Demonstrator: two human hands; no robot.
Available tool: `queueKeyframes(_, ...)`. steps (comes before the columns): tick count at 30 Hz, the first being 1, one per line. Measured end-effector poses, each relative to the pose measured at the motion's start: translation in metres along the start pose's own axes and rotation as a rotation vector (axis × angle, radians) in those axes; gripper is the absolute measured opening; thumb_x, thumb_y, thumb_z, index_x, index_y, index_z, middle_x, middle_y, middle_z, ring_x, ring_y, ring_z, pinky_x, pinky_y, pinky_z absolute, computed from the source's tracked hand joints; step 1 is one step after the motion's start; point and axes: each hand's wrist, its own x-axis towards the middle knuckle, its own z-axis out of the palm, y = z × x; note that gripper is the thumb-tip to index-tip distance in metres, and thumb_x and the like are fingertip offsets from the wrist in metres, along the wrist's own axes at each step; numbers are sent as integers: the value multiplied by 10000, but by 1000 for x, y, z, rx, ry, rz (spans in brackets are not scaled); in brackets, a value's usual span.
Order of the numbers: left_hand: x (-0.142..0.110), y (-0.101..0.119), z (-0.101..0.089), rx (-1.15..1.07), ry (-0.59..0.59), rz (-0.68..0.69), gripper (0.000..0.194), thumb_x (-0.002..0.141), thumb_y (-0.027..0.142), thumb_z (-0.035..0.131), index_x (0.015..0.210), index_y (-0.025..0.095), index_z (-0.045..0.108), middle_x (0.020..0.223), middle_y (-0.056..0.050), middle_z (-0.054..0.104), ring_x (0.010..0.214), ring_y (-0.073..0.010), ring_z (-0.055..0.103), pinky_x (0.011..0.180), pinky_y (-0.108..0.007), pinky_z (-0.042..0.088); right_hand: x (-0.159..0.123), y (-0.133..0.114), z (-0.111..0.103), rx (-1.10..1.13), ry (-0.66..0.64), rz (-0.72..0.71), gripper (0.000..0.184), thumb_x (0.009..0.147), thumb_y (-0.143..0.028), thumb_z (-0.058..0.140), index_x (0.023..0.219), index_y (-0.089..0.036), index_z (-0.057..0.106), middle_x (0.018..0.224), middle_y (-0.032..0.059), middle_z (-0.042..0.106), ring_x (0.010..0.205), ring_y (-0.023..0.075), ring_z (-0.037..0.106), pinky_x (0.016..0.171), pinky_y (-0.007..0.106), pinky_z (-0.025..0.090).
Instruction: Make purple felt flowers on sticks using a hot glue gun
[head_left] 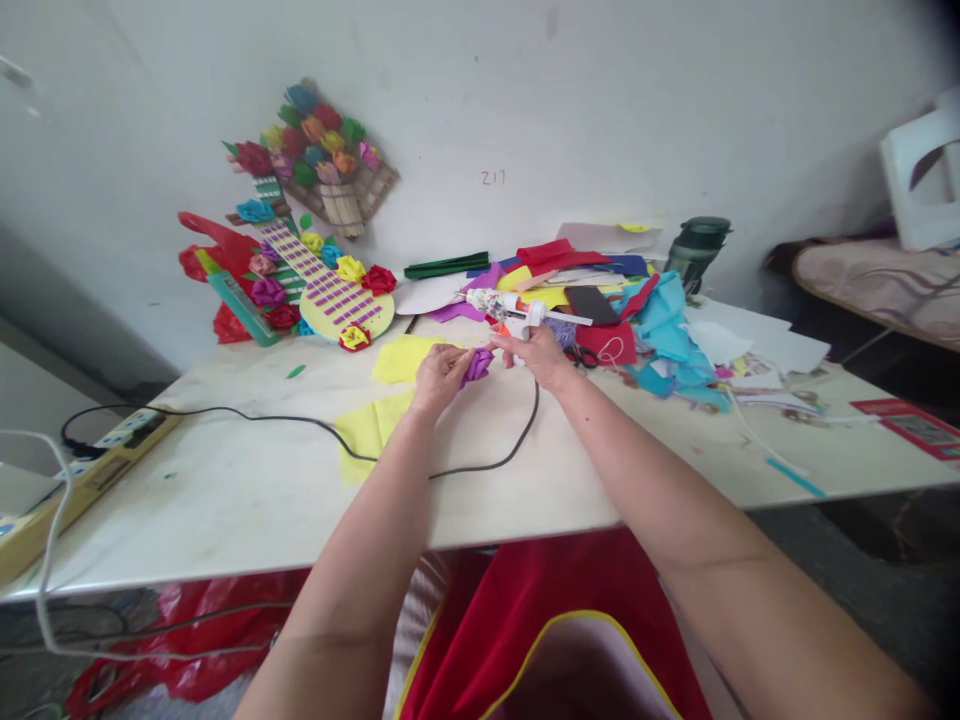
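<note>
My left hand (442,377) is closed on a purple paper flower (477,367) above the middle of the table. Close against it on the right, my right hand (534,354) grips a white glue gun (517,325) with a glue stick (570,317) sticking out of its back end. The gun's nozzle end points left, and its black cord (517,440) hangs down and runs left over the table. My right fingertips come near the flower; whether they touch it I cannot tell. Yellow paper sheets (367,425) lie beneath and beside my left hand.
A paper guitar (330,290) with paper flowers leans at the back left, beside a glue bottle (238,300). Coloured paper, a phone (589,306), scissors (581,356) and a dark bottle (697,252) crowd the back right. A power strip (97,480) lies at the left edge.
</note>
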Motion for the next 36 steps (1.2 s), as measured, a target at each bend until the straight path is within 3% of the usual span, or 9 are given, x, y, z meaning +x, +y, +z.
queueKeyframes(5, -1, -2, 2, -97, 25, 24, 376, 871, 453, 524, 615, 210, 653, 729, -57, 643, 910, -201, 591, 836, -297, 456, -2, -4, 2, -55, -4, -2, 398, 602, -520, 787, 759, -176, 664, 494, -47, 526, 481, 117, 503, 494, 269, 430)
queueKeyframes(11, -2, 2, 1, -139, 39, 9, 417, 874, 467, 517, 559, 204, 589, 658, -46, 603, 879, -194, 589, 824, -290, 458, -4, -5, 8, -75, -6, -4, 403, 600, -503, 785, 762, -155, 661, 464, -58, 514, 461, 100, 462, 472, 260, 396)
queueKeyframes(18, -2, 3, -5, -128, 45, 8, 373, 875, 428, 537, 592, 200, 617, 752, -60, 653, 940, -201, 585, 883, -311, 456, 0, -4, 5, -37, 50, -31, 396, 594, -495, 792, 779, -173, 654, 607, -39, 579, 475, 76, 438, 463, 249, 396)
queueKeyframes(21, -1, 0, -4, -147, 82, -14, 317, 861, 418, 566, 658, 197, 670, 855, -75, 675, 990, -213, 593, 905, -329, 461, 3, -3, -5, -41, 59, -33, 389, 596, -494, 802, 762, -176, 653, 564, -52, 541, 443, 63, 399, 429, 237, 353)
queueKeyframes(27, 1, -3, -4, -135, 117, -29, 355, 861, 405, 570, 585, 189, 629, 874, -86, 662, 986, -215, 600, 906, -336, 470, 2, -8, -28, -48, -87, 99, 434, 611, -545, 801, 668, -156, 620, 584, -11, 607, 359, 52, 404, 358, 240, 299)
queueKeyframes(36, -3, 4, -9, -180, 98, -17, 397, 898, 402, 520, 563, 190, 543, 824, -69, 627, 996, -181, 569, 929, -278, 432, -2, -11, -41, -99, -218, 207, 440, 638, -557, 772, 696, -131, 676, 537, 0, 623, 325, 54, 401, 354, 241, 287)
